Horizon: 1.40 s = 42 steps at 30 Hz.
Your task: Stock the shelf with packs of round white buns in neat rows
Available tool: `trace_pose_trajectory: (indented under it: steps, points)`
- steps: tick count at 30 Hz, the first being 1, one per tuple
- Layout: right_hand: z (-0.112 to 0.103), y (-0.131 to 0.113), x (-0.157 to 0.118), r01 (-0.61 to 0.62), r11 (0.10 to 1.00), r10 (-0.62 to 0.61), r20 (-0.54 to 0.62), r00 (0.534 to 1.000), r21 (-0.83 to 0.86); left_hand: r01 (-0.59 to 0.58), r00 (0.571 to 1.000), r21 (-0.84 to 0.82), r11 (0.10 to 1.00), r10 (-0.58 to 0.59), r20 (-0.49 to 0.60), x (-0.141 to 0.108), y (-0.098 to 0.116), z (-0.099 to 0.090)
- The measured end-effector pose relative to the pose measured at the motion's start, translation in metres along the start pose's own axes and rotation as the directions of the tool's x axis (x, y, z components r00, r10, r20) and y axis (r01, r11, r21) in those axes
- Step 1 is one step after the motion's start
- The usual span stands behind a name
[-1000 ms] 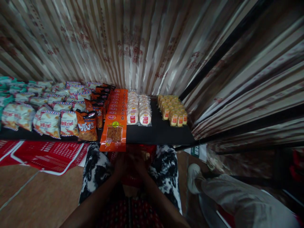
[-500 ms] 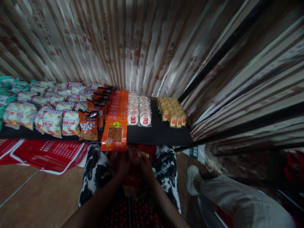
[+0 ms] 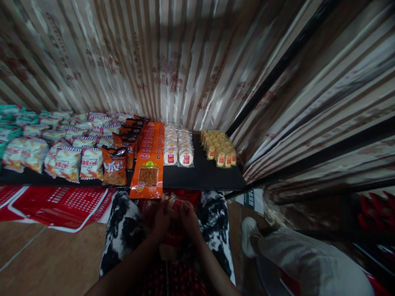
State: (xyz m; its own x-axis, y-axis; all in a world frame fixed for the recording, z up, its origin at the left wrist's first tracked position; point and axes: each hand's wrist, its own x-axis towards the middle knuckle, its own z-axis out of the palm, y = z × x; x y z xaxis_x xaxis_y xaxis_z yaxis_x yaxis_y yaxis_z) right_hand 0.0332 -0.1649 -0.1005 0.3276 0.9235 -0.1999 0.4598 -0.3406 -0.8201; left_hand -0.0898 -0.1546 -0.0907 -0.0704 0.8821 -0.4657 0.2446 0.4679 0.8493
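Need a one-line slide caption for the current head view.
Left hand and right hand hold a small packet between them, near a black shelf lined with packaged snacks.

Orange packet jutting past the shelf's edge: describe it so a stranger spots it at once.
Find the black shelf before the striped curtain. On it, between black-and-orange bags on the left and round white packs on the right, runs a column of overlapping orange packets. Pick the frontmost orange packet, the only one showing its panel of brown sticks.
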Motion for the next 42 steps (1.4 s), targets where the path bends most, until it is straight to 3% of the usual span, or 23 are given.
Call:
trace_pose_trajectory:
  steps: [2, 4, 9, 13, 17, 19, 25, 30, 34, 38, 42]
  points:
    - [-0.007, -0.004, 0.001, 0.068, 0.987, -0.079, -0.07, 0.994, -0.144, -0.016, 1.0, -0.026, 1.0, 0.016, 0.024, -0.003, 0.004, -0.003]
    - [-0.015, -0.01, 0.004, 0.207, 0.949, -0.227, -0.058, 0.972, -0.239, -0.07, 0.997, -0.001, 0.998, 0.07, 0.041, -0.006, 0.009, -0.006]
    - [-0.036, -0.026, 0.01, 0.529, 0.778, -0.504, 0.166, 0.848, -0.339, -0.253, 0.964, 0.179, 0.951, 0.231, 0.132, -0.015, 0.026, -0.015]
    - [-0.052, -0.045, 0.009, 0.658, 0.685, -0.556, 0.36, 0.749, -0.311, -0.368, 0.927, 0.302, 0.879, 0.32, 0.198, -0.024, 0.044, -0.023]
    - [-0.063, -0.06, 0.006, 0.679, 0.685, -0.542, 0.438, 0.717, -0.263, -0.446, 0.891, 0.285, 0.848, 0.389, 0.234, -0.032, 0.063, -0.028]
    - [-0.067, -0.064, 0.005, 0.666, 0.702, -0.529, 0.443, 0.724, -0.25, -0.453, 0.888, 0.279, 0.846, 0.4, 0.229, -0.034, 0.071, -0.029]
    - [-0.072, -0.063, 0.006, 0.57, 0.798, -0.46, 0.412, 0.787, -0.198, -0.292, 0.954, 0.354, 0.888, 0.246, 0.17, -0.028, 0.084, -0.034]
    - [-0.07, -0.058, 0.01, 0.448, 0.89, -0.399, 0.338, 0.852, -0.08, -0.373, 0.919, 0.256, 0.892, 0.316, 0.237, -0.02, 0.087, -0.04]
    - [-0.064, -0.052, 0.015, 0.329, 0.937, -0.349, 0.29, 0.891, 0.118, -0.397, 0.908, 0.193, 0.897, 0.352, 0.228, -0.015, 0.087, -0.046]
    - [-0.059, -0.055, 0.017, 0.163, 0.928, -0.268, 0.296, 0.917, 0.334, -0.379, 0.918, 0.188, 0.906, 0.342, 0.199, -0.011, 0.084, -0.047]
    - [-0.058, -0.065, 0.018, 0.071, 0.898, -0.217, 0.298, 0.93, 0.434, -0.303, 0.95, 0.134, 0.944, 0.288, 0.118, -0.005, 0.079, -0.043]
